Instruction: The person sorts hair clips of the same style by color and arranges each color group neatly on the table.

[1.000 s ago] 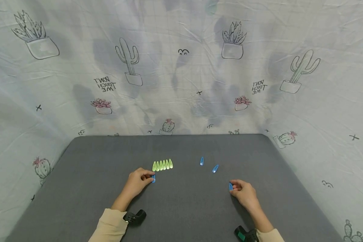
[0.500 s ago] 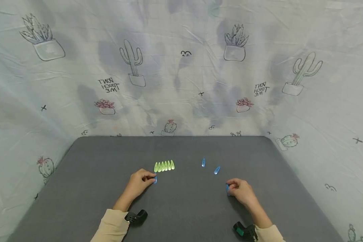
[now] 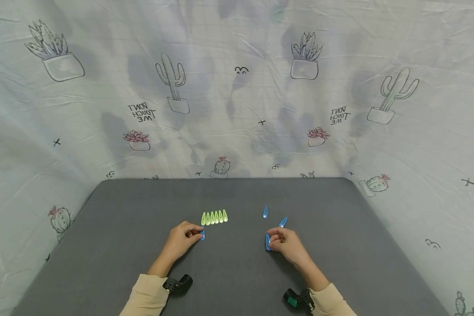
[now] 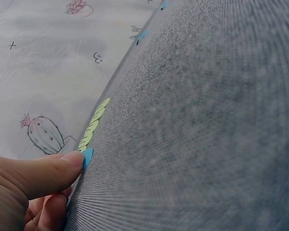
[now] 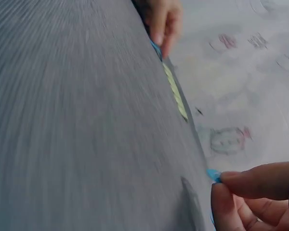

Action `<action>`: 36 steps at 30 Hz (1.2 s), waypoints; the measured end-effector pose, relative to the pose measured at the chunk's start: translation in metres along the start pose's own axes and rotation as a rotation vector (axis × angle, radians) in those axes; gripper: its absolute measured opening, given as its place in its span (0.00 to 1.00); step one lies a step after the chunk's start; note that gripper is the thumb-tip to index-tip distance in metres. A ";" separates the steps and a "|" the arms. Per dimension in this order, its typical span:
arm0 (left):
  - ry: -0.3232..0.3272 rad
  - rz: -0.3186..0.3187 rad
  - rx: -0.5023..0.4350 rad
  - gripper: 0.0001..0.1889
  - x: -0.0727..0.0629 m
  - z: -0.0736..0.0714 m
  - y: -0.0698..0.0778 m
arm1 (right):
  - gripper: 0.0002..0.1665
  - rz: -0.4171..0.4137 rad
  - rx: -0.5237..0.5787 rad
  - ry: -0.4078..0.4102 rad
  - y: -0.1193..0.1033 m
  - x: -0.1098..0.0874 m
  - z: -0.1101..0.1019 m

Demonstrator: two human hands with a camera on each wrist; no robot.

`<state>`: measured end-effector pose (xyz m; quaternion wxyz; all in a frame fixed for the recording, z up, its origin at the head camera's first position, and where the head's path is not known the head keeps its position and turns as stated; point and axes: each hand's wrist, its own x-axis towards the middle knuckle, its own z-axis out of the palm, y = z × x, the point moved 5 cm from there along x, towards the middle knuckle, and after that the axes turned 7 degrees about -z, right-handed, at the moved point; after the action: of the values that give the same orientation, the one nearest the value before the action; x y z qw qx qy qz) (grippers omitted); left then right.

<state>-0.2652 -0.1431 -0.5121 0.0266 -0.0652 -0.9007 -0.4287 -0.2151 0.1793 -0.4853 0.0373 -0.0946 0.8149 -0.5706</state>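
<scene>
My left hand [image 3: 181, 240] pinches a blue snap hair clip [image 3: 203, 235] at the table, just in front of the leftmost clip of a row of green hair clips [image 3: 214, 217]. In the left wrist view, thumb and fingertips hold that blue clip [image 4: 88, 157]. My right hand [image 3: 290, 246] holds another blue hair clip [image 3: 267, 242] between thumb and fingers, right of the row; its shadow shows it lifted off the cloth. Whether a second clip lies behind it in the fingers I cannot tell. The right wrist view shows the tip of this clip [image 5: 213, 174].
Two loose blue clips lie beyond my right hand: one upright blue clip [image 3: 265, 212] and one slanted blue clip [image 3: 283, 221]. Dark grey cloth covers the table [image 3: 237, 281]. A pale curtain [image 3: 237, 96] printed with cacti hangs behind and at both sides.
My right hand has moved left over the table with its blue clip, coming nearer the row. My left hand keeps its hold on its clip. The head view shifted slightly.
</scene>
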 end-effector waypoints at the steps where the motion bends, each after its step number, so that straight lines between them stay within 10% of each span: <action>1: 0.000 0.002 -0.001 0.09 0.000 0.000 0.000 | 0.20 -0.014 0.010 -0.011 -0.002 0.003 0.006; 12: 0.000 -0.001 0.000 0.09 -0.002 -0.001 0.002 | 0.19 -0.105 0.075 -0.084 -0.043 0.029 0.072; 20: 0.017 0.015 0.012 0.09 -0.001 -0.001 0.004 | 0.18 -0.137 0.006 -0.071 -0.023 0.064 0.113; 36: 0.023 0.009 0.001 0.08 0.001 -0.003 0.002 | 0.16 -0.135 -0.237 -0.085 -0.035 0.092 0.148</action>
<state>-0.2664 -0.1441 -0.5090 0.0390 -0.0645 -0.9002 -0.4289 -0.2764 0.0134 -0.4994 0.0221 -0.1770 0.8661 -0.4670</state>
